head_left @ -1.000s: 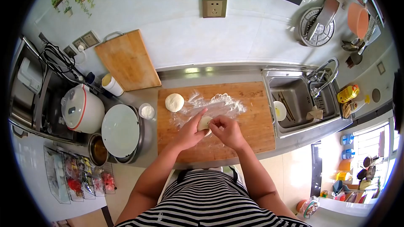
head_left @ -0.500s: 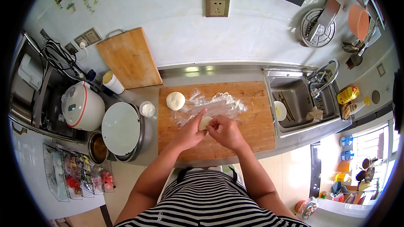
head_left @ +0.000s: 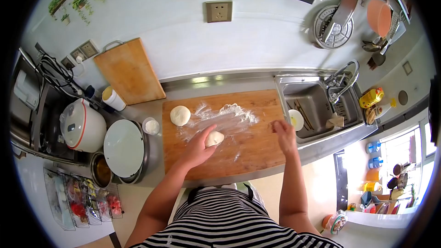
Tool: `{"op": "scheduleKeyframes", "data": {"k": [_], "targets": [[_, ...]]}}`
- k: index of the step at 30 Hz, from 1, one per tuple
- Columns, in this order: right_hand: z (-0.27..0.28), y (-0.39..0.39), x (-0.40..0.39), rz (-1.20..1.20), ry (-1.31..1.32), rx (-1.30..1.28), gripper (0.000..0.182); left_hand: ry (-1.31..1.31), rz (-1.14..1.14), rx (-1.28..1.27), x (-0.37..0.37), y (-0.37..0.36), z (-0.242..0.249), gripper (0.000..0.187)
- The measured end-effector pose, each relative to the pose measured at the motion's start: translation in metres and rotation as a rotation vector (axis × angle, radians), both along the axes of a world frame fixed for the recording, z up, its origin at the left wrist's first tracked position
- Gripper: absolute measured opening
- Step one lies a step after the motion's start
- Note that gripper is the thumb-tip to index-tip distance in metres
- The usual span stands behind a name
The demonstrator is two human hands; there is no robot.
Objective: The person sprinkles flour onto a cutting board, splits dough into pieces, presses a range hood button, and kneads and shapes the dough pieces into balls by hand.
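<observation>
A small piece of pale dough (head_left: 214, 138) sits in my left hand (head_left: 198, 149), with the thumb raised beside it and the fingers curled under. My right hand (head_left: 285, 136) is apart from it, over the right edge of the wooden board (head_left: 257, 156). Its fingers are bent together and slightly blurred; whatever they may pinch cannot be made out. Beyond my left hand, a larger round ball of dough (head_left: 180, 115) rests on the board. White flour (head_left: 229, 115) is scattered across the board's far middle.
A small cup of white powder (head_left: 150, 126) and a large white lid (head_left: 123, 148) stand left of the board. The steel sink (head_left: 308, 96), holding a bowl (head_left: 296, 120) and chopsticks, lies to the right. Another cutting board (head_left: 130, 71) leans against the wall.
My right hand has left the dough and moved right, to the board's right edge. My left hand still holds the piece, now more exposed. The whole view has shifted slightly.
</observation>
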State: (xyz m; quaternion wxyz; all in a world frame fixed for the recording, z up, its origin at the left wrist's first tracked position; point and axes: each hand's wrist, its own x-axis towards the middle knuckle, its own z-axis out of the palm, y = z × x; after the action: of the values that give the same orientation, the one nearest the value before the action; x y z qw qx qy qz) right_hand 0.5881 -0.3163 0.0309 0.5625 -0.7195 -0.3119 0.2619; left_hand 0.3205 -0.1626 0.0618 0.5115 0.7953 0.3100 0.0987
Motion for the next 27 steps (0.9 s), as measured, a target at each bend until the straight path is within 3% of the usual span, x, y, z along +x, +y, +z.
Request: {"op": "scheduleKeyframes", "data": {"k": [5, 9, 13, 16, 17, 20, 22, 26, 27], "targets": [[-0.001, -0.046, 0.067, -0.423, -0.436, -0.218, 0.016, 0.086, -0.056, 0.063, 0.019, -0.007, 0.017, 0.064], [0.008, -0.073, 0.107, -0.501, -0.411, -0.359, 0.017, 0.007, -0.112, 0.191, 0.044, -0.013, 0.012, 0.059], [-0.009, -0.088, 0.143, -0.509, -0.696, -0.340, 0.025, 0.020, -0.143, 0.236, 0.072, -0.019, 0.007, 0.058], [-0.010, -0.075, 0.135, -0.316, -0.481, -0.240, 0.032, -0.017, -0.160, 0.276, 0.092, -0.023, 0.004, 0.059], [-0.024, -0.069, 0.131, -0.202, -0.426, -0.201, 0.034, -0.040, -0.157, 0.255, 0.100, -0.026, 0.004, 0.059], [0.015, -0.036, 0.072, 0.316, -0.352, -0.033, 0.044, -0.039, -0.152, 0.226, 0.124, -0.032, 0.005, 0.061], [0.013, -0.017, 0.043, 0.437, -0.359, 0.057, 0.046, -0.013, -0.152, 0.215, 0.137, -0.038, 0.009, 0.061], [-0.024, 0.003, 0.051, 0.354, -0.339, 0.019, 0.043, 0.026, -0.116, 0.237, 0.149, -0.041, 0.016, 0.062], [-0.042, 0.001, 0.059, 0.315, -0.246, -0.090, 0.040, 0.009, -0.109, 0.277, 0.149, -0.041, 0.013, 0.061]]}}
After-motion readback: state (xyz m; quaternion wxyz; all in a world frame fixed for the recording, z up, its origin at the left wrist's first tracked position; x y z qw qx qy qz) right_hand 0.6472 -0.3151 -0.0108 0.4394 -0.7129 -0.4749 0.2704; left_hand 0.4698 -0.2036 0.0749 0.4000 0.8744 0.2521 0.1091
